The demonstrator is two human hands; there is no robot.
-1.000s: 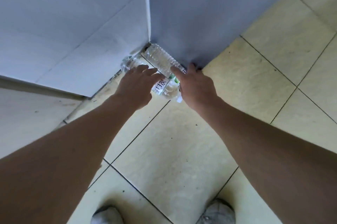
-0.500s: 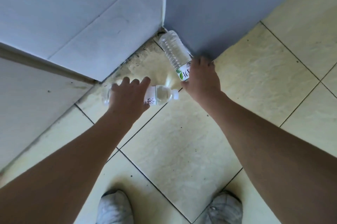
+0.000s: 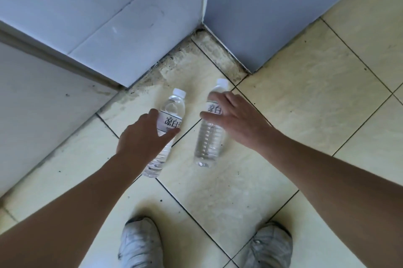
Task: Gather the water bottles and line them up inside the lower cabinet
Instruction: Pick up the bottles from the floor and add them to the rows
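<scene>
A person's left hand [image 3: 141, 139] and right hand [image 3: 237, 120] each gripped 1 of 2 clear water bottles [image 3: 166, 128] [image 3: 209, 139], fingers curled around the labels, above a tiled floor [image 3: 305, 97].

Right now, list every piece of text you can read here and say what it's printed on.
"凉白": white label of the left bottle, held by the left hand; a third character is cut off by the bottle's curve.
"凉白", partly covered: label of the right bottle, held by the right hand.
Smaller print under both: too blurred to read.
</scene>
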